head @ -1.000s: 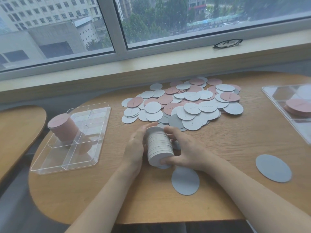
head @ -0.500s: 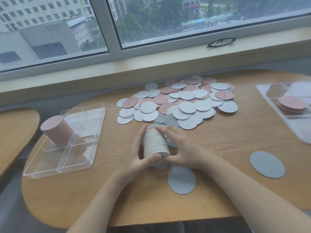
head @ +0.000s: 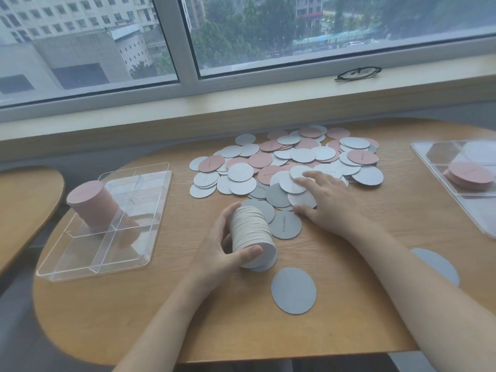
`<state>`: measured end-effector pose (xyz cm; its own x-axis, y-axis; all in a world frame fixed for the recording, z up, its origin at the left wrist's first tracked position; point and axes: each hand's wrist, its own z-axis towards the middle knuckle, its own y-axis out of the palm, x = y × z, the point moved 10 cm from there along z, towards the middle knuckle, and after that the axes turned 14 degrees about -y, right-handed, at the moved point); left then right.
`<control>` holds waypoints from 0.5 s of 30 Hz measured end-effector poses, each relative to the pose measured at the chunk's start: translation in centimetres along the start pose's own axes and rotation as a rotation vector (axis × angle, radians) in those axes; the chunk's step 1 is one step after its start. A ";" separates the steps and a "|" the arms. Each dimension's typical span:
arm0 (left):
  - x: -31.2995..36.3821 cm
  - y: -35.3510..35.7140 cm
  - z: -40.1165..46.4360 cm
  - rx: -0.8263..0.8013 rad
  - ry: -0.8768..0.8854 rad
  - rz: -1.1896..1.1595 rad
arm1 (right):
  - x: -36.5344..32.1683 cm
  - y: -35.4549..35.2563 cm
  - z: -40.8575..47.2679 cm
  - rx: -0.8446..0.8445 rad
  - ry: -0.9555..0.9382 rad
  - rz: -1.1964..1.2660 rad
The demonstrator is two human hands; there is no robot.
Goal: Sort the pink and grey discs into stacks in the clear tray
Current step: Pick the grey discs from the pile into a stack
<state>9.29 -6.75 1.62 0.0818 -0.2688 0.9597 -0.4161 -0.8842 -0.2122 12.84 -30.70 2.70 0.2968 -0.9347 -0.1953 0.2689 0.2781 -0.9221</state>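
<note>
**Left hand holds the grey stack, right hand on the pile**

Nearest on the wooden table (head: pixel 166 326) lies one loose grey disc (head: pixel 293 290); a second grey disc (head: pixel 440 264) is partly hidden behind the right forearm; the left hand (head: pixel 222 248) grips a stack of grey discs (head: pixel 253 236), fingers and thumb curled round it; the right hand (head: pixel 326 200) rests flat, fingers spread, on the pile of pink and grey discs (head: pixel 290 162); the two hands are apart; at the left the clear tray (head: pixel 80 264) holds a pink stack (head: pixel 91 208); at the right edge a second tray (head: pixel 483 226) holds some pink discs (head: pixel 469 175); glasses (head: pixel 358 73) lie on the windowsill (head: pixel 241 98).
</note>
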 end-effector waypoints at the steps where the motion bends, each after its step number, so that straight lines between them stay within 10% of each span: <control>1: 0.0 0.0 0.0 0.001 -0.001 0.006 | 0.3 0.3 0.2 -0.034 0.005 -0.025; 15: 0.0 -0.1 -0.2 0.014 0.008 0.047 | -1.4 -2.3 -0.1 0.218 -0.089 -0.222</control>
<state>9.17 -6.55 1.67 0.0554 -0.3073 0.9500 -0.4068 -0.8758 -0.2596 11.70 -30.03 5.03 0.2852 -0.9576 0.0410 0.5231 0.1197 -0.8438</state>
